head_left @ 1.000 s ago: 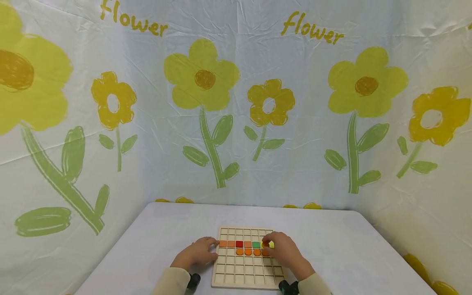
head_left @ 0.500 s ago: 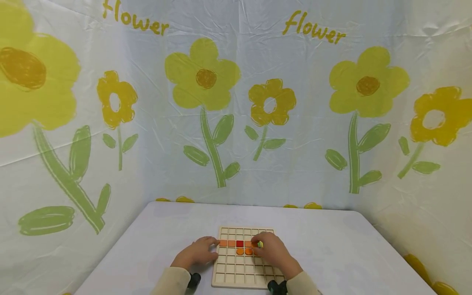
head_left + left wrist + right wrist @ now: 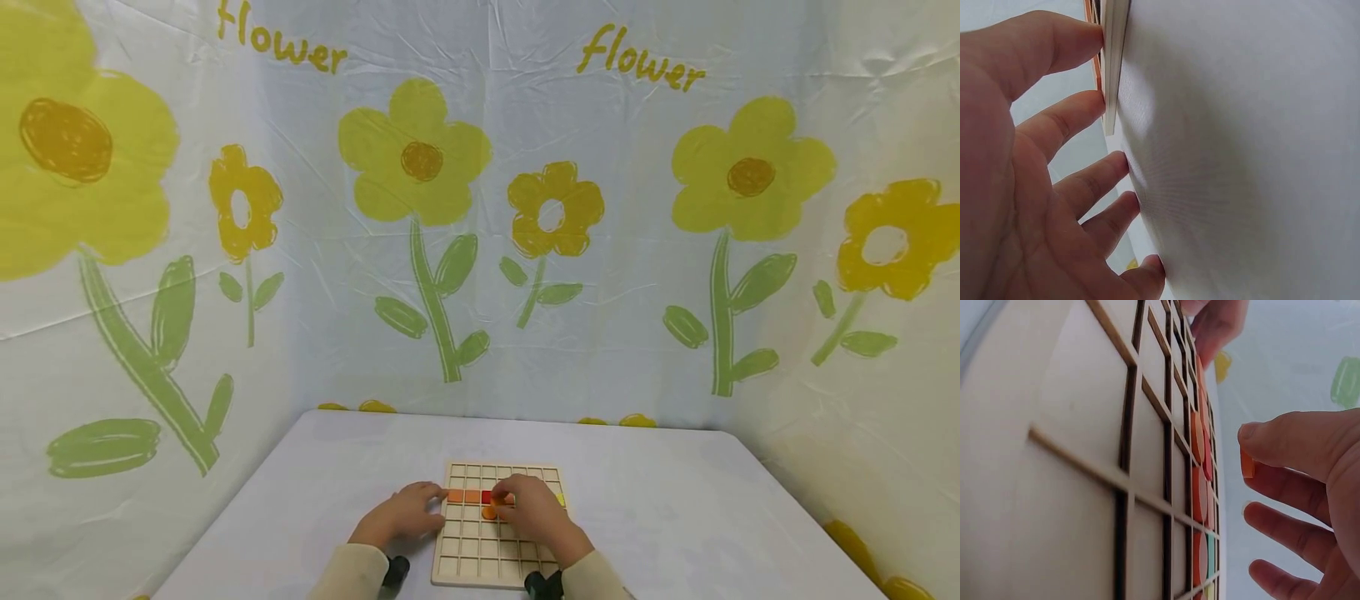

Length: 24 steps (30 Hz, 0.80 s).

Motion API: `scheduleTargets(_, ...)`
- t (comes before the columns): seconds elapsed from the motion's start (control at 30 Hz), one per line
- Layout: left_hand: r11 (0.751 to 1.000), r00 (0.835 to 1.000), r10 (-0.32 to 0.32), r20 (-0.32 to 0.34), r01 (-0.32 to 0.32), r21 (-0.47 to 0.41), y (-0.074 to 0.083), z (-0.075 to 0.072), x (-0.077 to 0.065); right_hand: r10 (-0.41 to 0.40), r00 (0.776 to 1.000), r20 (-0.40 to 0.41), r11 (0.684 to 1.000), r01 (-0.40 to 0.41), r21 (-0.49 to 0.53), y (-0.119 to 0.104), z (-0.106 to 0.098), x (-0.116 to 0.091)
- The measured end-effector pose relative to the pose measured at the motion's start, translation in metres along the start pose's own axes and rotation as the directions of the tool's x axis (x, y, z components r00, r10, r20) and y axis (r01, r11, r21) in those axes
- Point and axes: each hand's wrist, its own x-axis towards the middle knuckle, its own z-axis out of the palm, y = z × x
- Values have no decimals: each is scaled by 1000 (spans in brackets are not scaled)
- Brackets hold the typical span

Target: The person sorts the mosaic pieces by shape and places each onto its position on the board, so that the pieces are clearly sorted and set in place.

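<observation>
On the table lies a wooden grid board (image 3: pixel 468 568). My left hand (image 3: pixel 405 510) is at its left edge, with two fingertips against the board's side and the others on the table in the left wrist view. Between thumb and forefinger my right hand (image 3: pixel 534 510) pinches a small orange piece (image 3: pixel 1247 465), held above the board. One row of cells holds orange squares (image 3: pixel 456 496), a red square (image 3: pixel 486 497), a green square (image 3: pixel 1211 553) and a yellow piece (image 3: pixel 560 499). The row nearer me has several orange discs (image 3: pixel 1200 494), partly hidden by my right hand in the head view.
The white table (image 3: pixel 360 450) extends around the board. A cloth backdrop (image 3: pixel 322 333) printed with flowers surrounds it. A dark camera is worn on each wrist, the right one (image 3: pixel 543 585) overlapping the board's front edge.
My right hand has moved left along the coloured row, from the yellow piece to the red square, uncovering the yellow piece. My left hand has stayed at the board's edge.
</observation>
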Motion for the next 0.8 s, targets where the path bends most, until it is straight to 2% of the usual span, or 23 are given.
scheduleTargets(0.3,1000,1000,7,-3,-7,15,0,1,-4,-44,999,-16,998,43,-47,-9,9,5)
scheduleTargets(0.53,1000,1000,25,-5,-25,13,-1,-1,-5,-3,1000,14,992,5,-126,-12,19,13)
scheduleTargets(0.8,998,999,48,4,-48,28,-1,-2,-5,-25,999,36,977,32,-213,-17,24,18)
